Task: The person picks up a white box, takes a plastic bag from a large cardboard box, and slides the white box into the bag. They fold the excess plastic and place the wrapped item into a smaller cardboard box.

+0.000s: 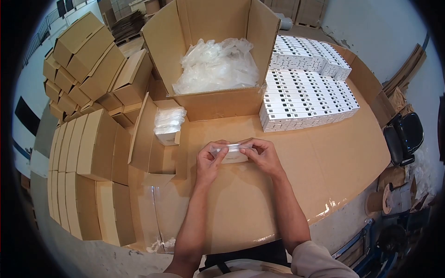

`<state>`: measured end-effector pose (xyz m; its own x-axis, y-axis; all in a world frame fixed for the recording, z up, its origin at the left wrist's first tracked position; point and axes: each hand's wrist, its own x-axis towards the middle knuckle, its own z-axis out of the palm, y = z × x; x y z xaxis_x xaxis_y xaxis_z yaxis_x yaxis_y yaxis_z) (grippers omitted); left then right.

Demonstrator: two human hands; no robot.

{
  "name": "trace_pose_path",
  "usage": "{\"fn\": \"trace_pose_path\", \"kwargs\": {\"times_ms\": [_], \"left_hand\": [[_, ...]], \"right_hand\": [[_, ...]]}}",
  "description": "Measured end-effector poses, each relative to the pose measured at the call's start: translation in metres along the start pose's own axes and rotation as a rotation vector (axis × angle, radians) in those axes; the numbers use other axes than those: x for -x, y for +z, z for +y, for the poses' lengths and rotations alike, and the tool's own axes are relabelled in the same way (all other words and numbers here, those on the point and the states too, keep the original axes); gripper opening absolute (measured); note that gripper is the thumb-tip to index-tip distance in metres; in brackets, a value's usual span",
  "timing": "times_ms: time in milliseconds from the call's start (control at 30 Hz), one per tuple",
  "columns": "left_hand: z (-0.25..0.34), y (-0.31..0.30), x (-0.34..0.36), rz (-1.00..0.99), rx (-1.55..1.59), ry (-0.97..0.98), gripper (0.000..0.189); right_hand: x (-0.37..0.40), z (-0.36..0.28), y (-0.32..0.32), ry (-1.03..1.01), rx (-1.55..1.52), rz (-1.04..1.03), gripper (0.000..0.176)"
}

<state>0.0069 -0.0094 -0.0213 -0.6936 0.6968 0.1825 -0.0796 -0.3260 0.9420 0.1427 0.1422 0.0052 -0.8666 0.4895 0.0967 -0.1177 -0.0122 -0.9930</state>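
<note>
Plastic (pixel 233 148) is covering a small pale box (pixel 235 158), and both are sitting at the middle of the clock, just over the brown table (pixel 320 157). The left hand (pixel 209 160) is pinching the plastic at 9 o'clock, with its thumb and fingers closed on the edge. The right hand (pixel 265 156) is doing the same at 3 o'clock, and the two thumbs are pointing in toward each other. At 12 o'clock, a big carton (pixel 222 105) is standing open, and lots of clear bags (pixel 218 65) are lying in a heap inside it. Between 1 and 2 o'clock, many white boxes (pixel 308 95) are standing in neat rows, packed side by side. At 9 o'clock, an open carton (pixel 162 160) is resting near the left hand, and some wrapped packs (pixel 168 121) are filling its far end, toward 10 o'clock. Farther out at 9 o'clock, brown boxes (pixel 95 143) are standing in a stack, and more are piling up toward 10. Way out at 3 o'clock, a black chair (pixel 410 129) is standing past the table.
</note>
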Motion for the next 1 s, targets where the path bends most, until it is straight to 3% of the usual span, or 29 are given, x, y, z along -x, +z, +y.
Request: {"fn": "trace_pose_path", "kwargs": {"times_ms": [133, 267, 367, 500, 1000], "left_hand": [[-0.001, 0.000, -0.001, 0.037, -0.033, 0.030, 0.009], [0.007, 0.006, 0.002, 0.113, -0.080, -0.016, 0.012], [0.009, 0.007, 0.002, 0.156, -0.115, -0.007, 0.014], [0.000, 0.008, 0.000, 0.186, -0.115, 0.095, 0.020], [-0.005, 0.007, -0.001, 0.254, -0.094, 0.043, 0.029]], "right_hand": [[0.000, -0.002, 0.001, -0.038, 0.018, 0.046, 0.006], [-0.001, 0.002, -0.003, -0.028, 0.023, 0.099, 0.016], [-0.002, 0.004, 0.000, -0.132, 0.042, 0.125, 0.021], [-0.001, 0.005, -0.002, -0.120, 0.022, 0.135, 0.022], [-0.003, 0.009, 0.001, -0.151, -0.029, 0.157, 0.021]]}}
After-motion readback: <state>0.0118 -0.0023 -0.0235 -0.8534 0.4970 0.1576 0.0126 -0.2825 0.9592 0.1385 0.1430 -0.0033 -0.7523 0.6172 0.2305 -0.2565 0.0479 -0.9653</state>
